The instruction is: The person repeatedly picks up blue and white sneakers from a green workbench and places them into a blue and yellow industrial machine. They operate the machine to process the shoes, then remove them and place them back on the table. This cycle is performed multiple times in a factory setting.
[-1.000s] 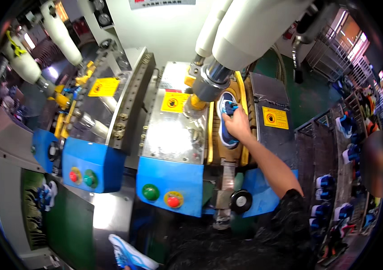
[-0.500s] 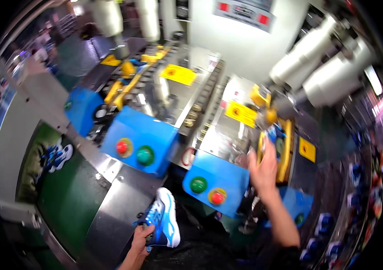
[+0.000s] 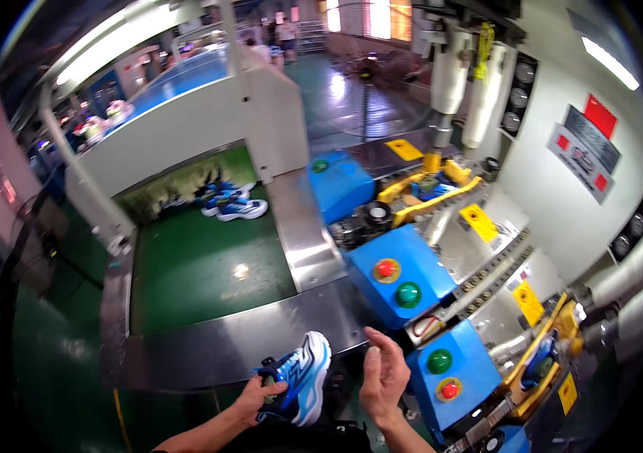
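Note:
A blue and white sneaker (image 3: 308, 381) is in my left hand (image 3: 250, 402), whose thumb and fingers grip it at the ankle opening. Its white sole faces right. Just right of the sneaker, my right hand (image 3: 384, 377) is raised with its fingers apart and holds nothing. Closest to that hand is a blue control box (image 3: 480, 368) with a green button (image 3: 439, 361) and a red button (image 3: 449, 389). Blue shoes sit between the yellow clamps of the machine, one in the far clamp (image 3: 453, 198) and one in the near clamp (image 3: 518, 377).
Ahead on the left, a green conveyor belt (image 3: 201, 279) carries several blue and white sneakers (image 3: 242, 210) at a tunnel opening. A metal ledge (image 3: 238, 343) borders the belt. Another blue control box (image 3: 404, 253) stands beyond my right hand, and white cylinders (image 3: 484, 98) hang above the far clamp.
My view has turned left toward the conveyor. My right hand has come away from the near clamp to beside the sneaker. The left hand still grips the sneaker.

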Demonstrator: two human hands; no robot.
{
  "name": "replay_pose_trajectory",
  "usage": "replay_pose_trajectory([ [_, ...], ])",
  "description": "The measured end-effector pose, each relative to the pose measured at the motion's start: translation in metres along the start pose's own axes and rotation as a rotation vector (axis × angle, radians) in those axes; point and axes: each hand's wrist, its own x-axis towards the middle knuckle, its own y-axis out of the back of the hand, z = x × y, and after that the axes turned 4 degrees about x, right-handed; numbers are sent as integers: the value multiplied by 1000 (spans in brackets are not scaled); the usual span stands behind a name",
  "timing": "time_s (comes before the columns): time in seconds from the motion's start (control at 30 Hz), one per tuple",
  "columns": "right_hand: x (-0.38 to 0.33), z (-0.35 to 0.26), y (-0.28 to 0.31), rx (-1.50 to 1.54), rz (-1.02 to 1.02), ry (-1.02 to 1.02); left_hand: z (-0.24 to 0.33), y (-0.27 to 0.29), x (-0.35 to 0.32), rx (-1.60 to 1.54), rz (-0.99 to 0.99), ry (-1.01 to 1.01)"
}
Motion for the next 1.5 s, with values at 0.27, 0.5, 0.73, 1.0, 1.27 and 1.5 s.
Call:
replay_pose_trajectory([
  [0.27,17,-211,-74,958,-800,-327,11,116,75,686,478,-716],
  [0.5,46,-199,-243,757,-946,-217,8,183,155,627,395,-318],
  [0.73,76,-118,-441,432,-834,-319,77,334,152,642,298,-336],
  [1.0,164,148,-547,-538,-887,-452,212,572,176,1320,1074,-744],
  [1.27,399,325,-644,-1501,-1045,223,246,629,167,1440,1083,-630],
  [1.5,242,316,-606,-864,-744,-77,220,654,174,1409,1224,-626],
])
